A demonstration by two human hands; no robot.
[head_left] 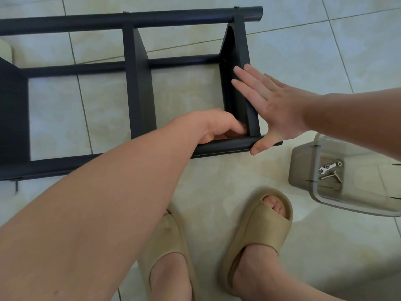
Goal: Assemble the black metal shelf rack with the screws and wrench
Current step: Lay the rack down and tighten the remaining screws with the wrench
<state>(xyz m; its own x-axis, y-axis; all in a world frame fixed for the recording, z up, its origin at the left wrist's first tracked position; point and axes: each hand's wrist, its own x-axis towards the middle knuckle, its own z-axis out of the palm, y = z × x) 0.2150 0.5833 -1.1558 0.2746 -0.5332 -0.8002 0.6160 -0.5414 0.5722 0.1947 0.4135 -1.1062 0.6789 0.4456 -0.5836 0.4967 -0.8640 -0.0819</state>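
The black metal shelf rack (pixel 138 88) lies on its side on the tiled floor, with round posts running left to right and flat shelf panels standing between them. My right hand (pixel 273 105) presses flat with straight fingers against the outer face of the rightmost panel (pixel 240 61), thumb on the near post (pixel 227 146). My left hand (pixel 219 129) reaches inside the corner where that panel meets the near post, fingers curled there; whatever they pinch is hidden. A small wrench (pixel 327 166) and a few screws (pixel 332 175) lie in a clear plastic box.
The clear plastic box (pixel 321 192) stands on the floor at the right, near my right foot. My two feet in beige slippers (pixel 260 231) stand just in front of the rack. A pale object (pixel 5 51) shows at the left edge behind the rack.
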